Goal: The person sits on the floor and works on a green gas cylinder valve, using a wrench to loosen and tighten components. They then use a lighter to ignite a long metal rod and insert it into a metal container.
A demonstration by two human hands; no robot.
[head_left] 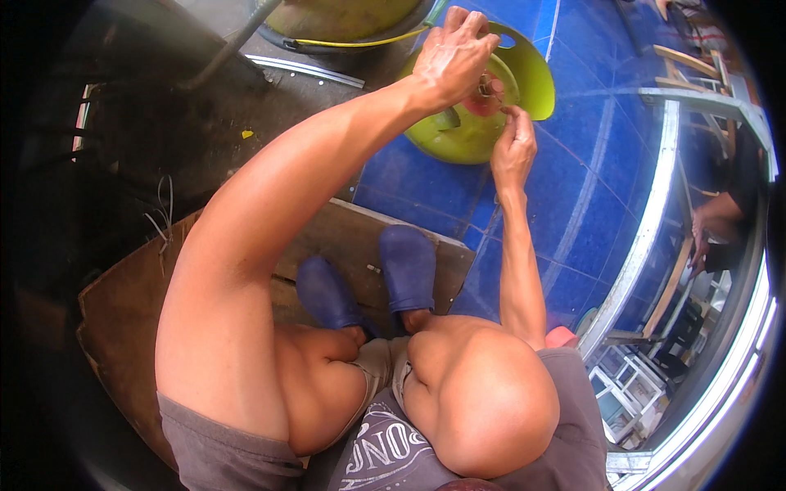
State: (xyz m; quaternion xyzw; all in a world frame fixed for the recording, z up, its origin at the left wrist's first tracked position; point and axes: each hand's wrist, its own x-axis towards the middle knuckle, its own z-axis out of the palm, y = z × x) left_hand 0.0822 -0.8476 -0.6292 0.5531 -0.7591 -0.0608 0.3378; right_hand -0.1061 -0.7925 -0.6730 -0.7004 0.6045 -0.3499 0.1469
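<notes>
Two blue clogs (408,260) rest on a wooden board (356,229), shown in the head view between bent knees (491,393) and a blue tiled floor (602,188). Toward the top edge, a yellow strip (352,43) curves along a round vessel (344,16). At right, a pale metal frame (657,188) borders the tiles; another person's hand (716,219) appears beyond it. One yellow-green tub (458,149) occupies the upper middle, and a reddish item (481,105) shows within its outline, between the hands. The left hand (452,61) lies across the tub's upper left part and blocks a full view; its fingers are curled, but whether they grasp anything cannot be told. The right hand (514,151) reaches upward, its fingers drawn into a pinch at the reddish item's right; what they grasp is too small to tell. A curved flap (536,82), pierced by an oval hole, flares rightward beside the tub. The reddish item's pointing direction and long axis are indeterminable.
</notes>
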